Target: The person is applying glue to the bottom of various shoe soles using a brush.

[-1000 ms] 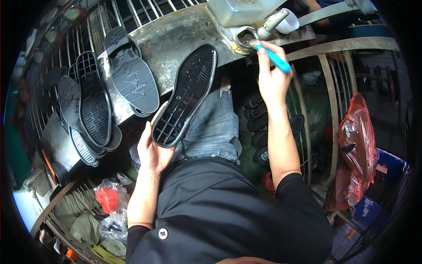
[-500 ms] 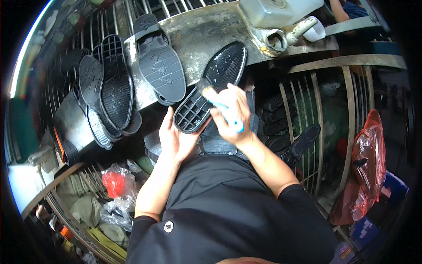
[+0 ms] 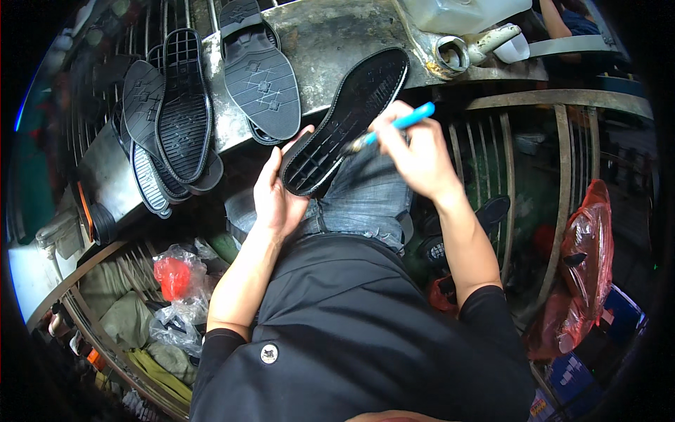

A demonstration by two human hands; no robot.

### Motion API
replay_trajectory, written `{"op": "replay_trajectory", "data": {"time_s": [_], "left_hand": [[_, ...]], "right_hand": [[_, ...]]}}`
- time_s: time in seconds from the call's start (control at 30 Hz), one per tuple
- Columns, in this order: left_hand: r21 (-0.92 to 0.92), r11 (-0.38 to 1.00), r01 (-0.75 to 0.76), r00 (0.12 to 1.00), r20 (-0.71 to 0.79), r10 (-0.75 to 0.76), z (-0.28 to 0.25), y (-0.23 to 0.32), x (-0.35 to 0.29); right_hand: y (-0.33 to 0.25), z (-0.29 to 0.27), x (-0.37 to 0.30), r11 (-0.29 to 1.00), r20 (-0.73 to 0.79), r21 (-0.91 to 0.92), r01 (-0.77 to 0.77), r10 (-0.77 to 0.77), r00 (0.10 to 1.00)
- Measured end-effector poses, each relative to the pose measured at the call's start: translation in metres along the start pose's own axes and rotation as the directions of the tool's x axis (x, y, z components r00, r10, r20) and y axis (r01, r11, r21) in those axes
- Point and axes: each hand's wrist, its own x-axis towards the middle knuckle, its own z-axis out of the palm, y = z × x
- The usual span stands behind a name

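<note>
Black sole (image 3: 351, 112) seemed light, bendable, best taken by its rim; left grip (image 3: 276, 202) closed round its heel, right grip (image 3: 424, 156) pinched blue-handled brush (image 3: 413, 117).

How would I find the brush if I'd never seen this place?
Start at the grey bench across the top, then find the long black sole in the person's left hand. The brush is in the right hand, bristles near that sole's edge. Its bright blue handle sets it apart from the dark soles around it.
</note>
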Motion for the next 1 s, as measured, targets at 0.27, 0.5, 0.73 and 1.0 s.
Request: {"op": "replay_trajectory", "data": {"time_s": [0.27, 0.5, 0.73, 1.0], "left_hand": [[0.15, 0.985, -0.087, 0.996, 0.046, 0.081, 0.003, 0.005, -0.002], [0.172, 0.984, -0.049, 0.992, 0.123, 0.028, 0.013, 0.01, -0.01], [0.043, 0.999, 0.021, 0.998, 0.061, -0.024, 0.01, 0.011, -0.009], [-0.083, 0.995, 0.05, 0.995, 0.088, -0.043, 0.011, 0.005, -0.011]], "right_hand": [[0.02, -0.038, 0.028, 0.981, -0.126, -0.183, -0.057, 0.035, 0.991], [0.018, -0.071, 0.054, 0.918, -0.253, -0.392, 0.059, -0.169, 0.953], [0.038, -0.023, 0.063, 0.952, -0.491, -0.232, 0.2, -0.293, 0.82], [0.043, -0.006, 0.042, 0.979, -0.695, 0.076, 0.191, -0.086, 0.714]]}}
